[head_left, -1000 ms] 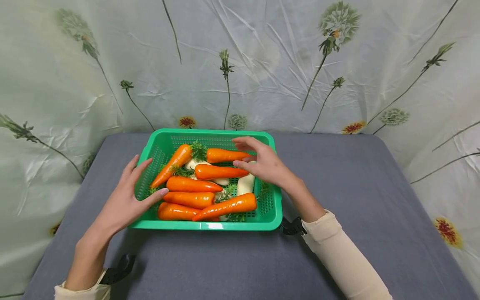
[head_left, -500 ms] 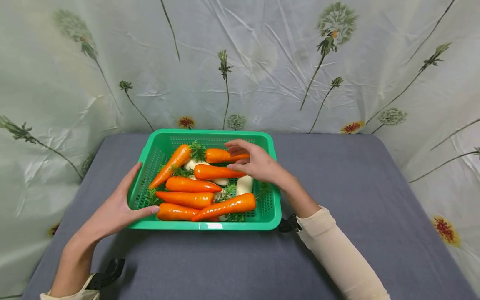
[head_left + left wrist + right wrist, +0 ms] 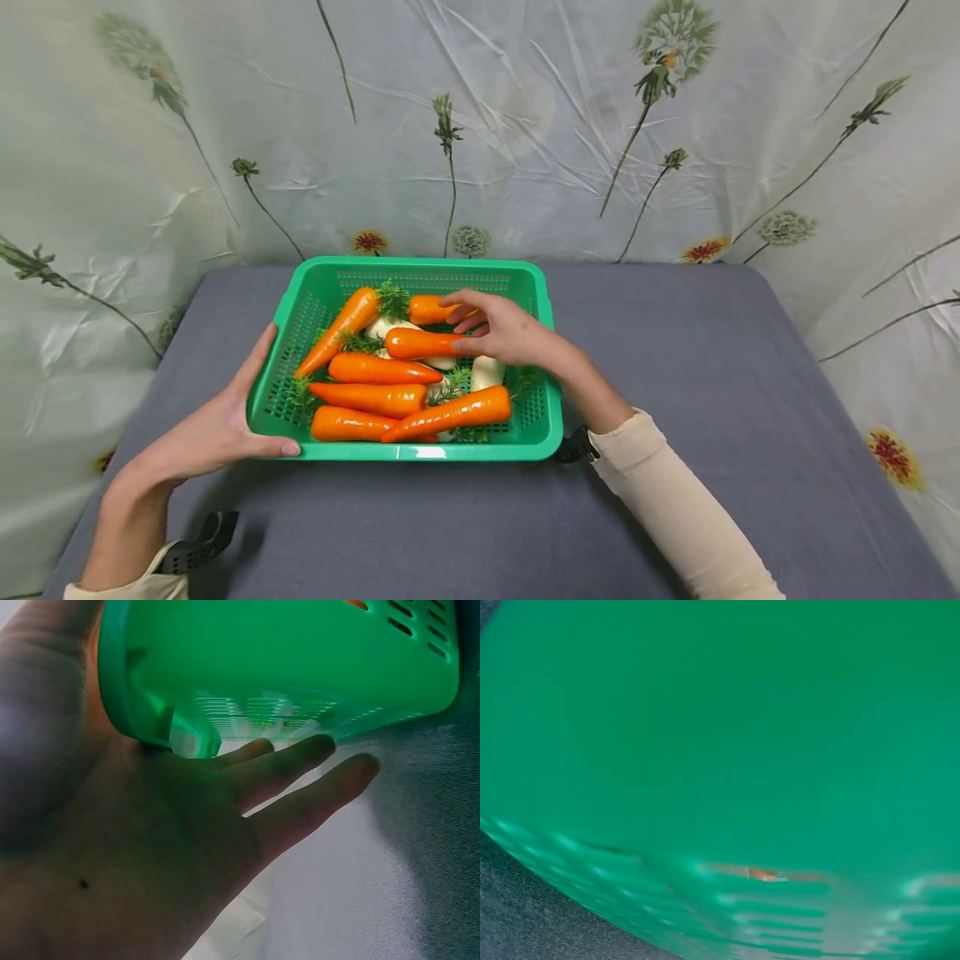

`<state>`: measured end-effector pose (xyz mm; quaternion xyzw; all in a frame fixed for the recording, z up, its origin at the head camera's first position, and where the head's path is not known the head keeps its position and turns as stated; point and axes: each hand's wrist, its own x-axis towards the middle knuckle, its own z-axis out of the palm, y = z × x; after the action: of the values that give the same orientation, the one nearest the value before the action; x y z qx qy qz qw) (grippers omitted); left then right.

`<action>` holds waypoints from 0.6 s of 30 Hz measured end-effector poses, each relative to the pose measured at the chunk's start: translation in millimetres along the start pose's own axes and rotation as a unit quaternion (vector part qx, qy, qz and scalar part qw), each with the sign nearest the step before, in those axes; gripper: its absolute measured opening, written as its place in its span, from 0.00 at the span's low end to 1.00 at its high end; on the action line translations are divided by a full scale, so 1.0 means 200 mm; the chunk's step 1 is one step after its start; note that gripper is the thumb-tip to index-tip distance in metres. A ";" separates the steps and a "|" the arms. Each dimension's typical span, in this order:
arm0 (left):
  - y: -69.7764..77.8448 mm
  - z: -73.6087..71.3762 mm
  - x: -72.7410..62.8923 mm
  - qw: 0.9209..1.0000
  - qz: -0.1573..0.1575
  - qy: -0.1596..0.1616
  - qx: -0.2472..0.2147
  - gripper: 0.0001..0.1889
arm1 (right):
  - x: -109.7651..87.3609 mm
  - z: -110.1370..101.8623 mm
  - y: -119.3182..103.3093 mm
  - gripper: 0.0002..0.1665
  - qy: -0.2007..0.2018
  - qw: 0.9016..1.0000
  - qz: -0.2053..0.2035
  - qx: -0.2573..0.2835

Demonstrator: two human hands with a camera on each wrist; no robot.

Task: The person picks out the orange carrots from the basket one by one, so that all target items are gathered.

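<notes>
A green plastic basket (image 3: 405, 451) holds several orange carrots (image 3: 386, 368) and some white radish-like vegetables (image 3: 487, 372) with leafy green tops. My left hand (image 3: 213, 425) is at its front left corner, thumb along the front rim and index finger up the left rim. In the left wrist view, the other fingers (image 3: 285, 776) stretch straight outside the basket wall (image 3: 247, 652). Over the right half, my right hand (image 3: 510, 329) has loosely bent fingers apart from the thumb, whose tip overlaps the middle carrot (image 3: 416, 342). The right wrist view shows mostly basket wall (image 3: 720, 735).
The basket stands on a table with a grey cloth (image 3: 675, 375). Behind and beside the table hangs a pale curtain (image 3: 525, 125) printed with dandelions. A black strap is on each wrist.
My left hand has moved left and down from over the carrots to the basket's corner. My right hand has shifted slightly left and lower over the middle carrot.
</notes>
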<state>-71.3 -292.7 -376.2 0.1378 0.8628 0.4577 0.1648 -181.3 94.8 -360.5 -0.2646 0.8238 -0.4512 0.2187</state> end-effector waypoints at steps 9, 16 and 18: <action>0.01 0.00 0.00 1.000 0.003 -0.002 -0.017 0.76 | 0.01 0.02 0.01 0.36 -0.028 0.999 -0.008 -0.035; 0.01 0.00 0.00 1.000 0.005 0.004 -0.017 0.76 | 0.01 0.02 0.00 0.39 -0.091 0.995 -0.026 -0.022; 0.00 0.00 0.00 1.000 0.007 0.005 -0.020 0.76 | 0.01 0.02 0.01 0.38 -0.105 0.994 -0.033 -0.023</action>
<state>-70.8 -292.1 -375.4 0.1378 0.8535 0.4764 0.1600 -180.3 91.3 -364.1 -0.3429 0.7974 -0.4086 0.2823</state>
